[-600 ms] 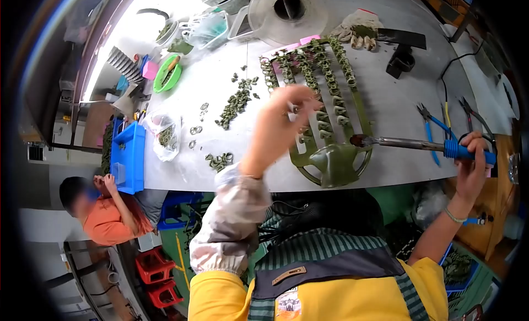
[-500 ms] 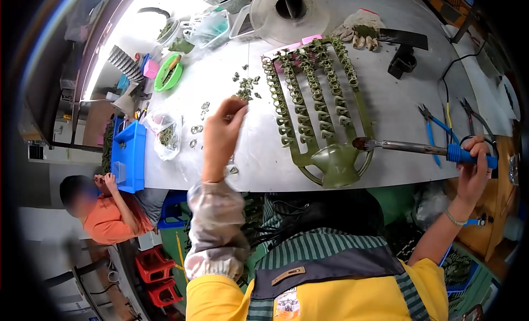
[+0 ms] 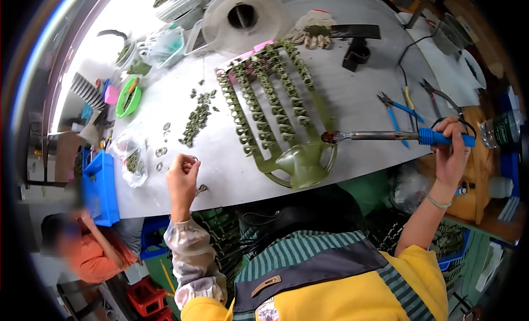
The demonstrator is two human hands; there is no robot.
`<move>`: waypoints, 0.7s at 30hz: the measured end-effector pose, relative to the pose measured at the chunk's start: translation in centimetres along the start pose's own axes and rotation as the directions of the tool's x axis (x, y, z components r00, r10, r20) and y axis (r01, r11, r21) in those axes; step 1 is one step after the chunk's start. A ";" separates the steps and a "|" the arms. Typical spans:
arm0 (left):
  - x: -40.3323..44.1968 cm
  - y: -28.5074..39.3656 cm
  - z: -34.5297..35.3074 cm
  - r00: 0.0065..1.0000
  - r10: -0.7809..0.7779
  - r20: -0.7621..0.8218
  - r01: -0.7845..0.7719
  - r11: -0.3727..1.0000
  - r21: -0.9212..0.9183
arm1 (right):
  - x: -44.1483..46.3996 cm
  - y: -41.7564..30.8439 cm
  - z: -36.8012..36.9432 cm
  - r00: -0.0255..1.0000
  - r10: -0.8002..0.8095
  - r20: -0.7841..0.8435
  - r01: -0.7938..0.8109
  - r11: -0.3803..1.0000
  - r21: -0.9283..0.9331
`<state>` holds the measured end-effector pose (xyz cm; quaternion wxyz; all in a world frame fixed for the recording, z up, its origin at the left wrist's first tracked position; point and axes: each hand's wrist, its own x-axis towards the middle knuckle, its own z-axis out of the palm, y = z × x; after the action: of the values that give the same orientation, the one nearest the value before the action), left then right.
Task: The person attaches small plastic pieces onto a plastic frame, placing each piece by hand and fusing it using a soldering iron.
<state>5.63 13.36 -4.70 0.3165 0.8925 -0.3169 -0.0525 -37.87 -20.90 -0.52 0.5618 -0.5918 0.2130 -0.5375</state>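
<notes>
My right hand point(image 3: 453, 146) is wrapped round the blue handle of a soldering iron point(image 3: 386, 135), its brown-stained tip pointing left. That tip is beside the cup end of a green, wax-like casting tree point(image 3: 303, 165), whose several long bars carry rows of small looped parts. My left hand point(image 3: 183, 180) is over the table near its front edge, fingers pinched together. Something small and dark shows at its fingertips, too small to name. Close by lies a small green part point(image 3: 202, 188). Up from the hand is a pile of small green parts point(image 3: 196, 121), with several ring-like pieces point(image 3: 161, 151) to its left.
Pliers point(image 3: 394, 114) and a cable lie at the right. Gloves point(image 3: 313, 31) and a black stand point(image 3: 356, 55) are at the back. A plastic bag of parts point(image 3: 133, 162), a green bowl point(image 3: 130, 97) and a blue tray point(image 3: 102, 188) stand left. A person in orange point(image 3: 99, 249) sits beyond.
My left hand has drawn back from the parts pile toward the table's front edge, its fingers now curled. The view has shifted; the soldering iron stays by the tree's cup.
</notes>
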 end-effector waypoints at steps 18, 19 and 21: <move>-0.2 19.3 9.9 0.752 0.657 0.057 -0.636 0.746 -0.197 | 0.9 2.0 1.7 0.993 0.073 0.097 -0.082 0.992 0.096; -0.1 19.4 10.3 0.760 0.648 0.048 -0.628 0.752 -0.199 | 0.9 2.2 1.8 0.993 0.080 0.092 -0.089 0.990 0.107; 0.2 19.1 11.1 0.746 0.663 0.062 -0.647 0.744 -0.164 | 1.0 2.9 2.1 0.992 0.092 0.085 -0.102 0.987 0.127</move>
<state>-7.68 -4.08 -2.05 0.3542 0.6966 -0.6239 -0.0106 -34.70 -21.68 -2.27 0.6329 -0.5632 0.1836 -0.4985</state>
